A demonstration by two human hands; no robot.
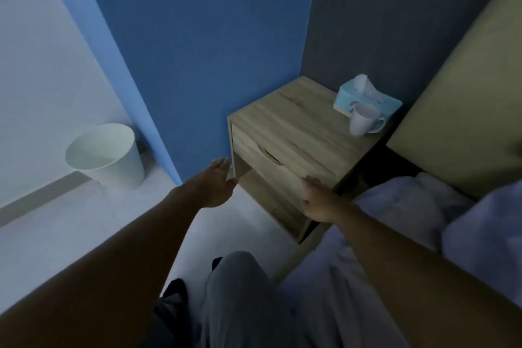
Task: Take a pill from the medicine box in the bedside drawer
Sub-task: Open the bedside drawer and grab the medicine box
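Note:
A light wooden bedside table (293,110) stands in the corner between a blue wall and the bed. Its drawer (265,158) is closed, with a curved cut-out handle in its front, and an open shelf lies below. The medicine box is hidden from view. My left hand (217,182) is stretched out with fingers apart, holding nothing, just left of the table's lower left corner. My right hand (317,200) is flat and open over the drawer's lower right part, holding nothing; I cannot tell if it touches the wood.
A white mug (363,120) and a blue tissue box (367,99) sit on the table's back right corner. A white waste bin (107,154) stands on the floor at left. The bed (401,215) with pale bedding lies at right, my grey-trousered leg (243,297) below.

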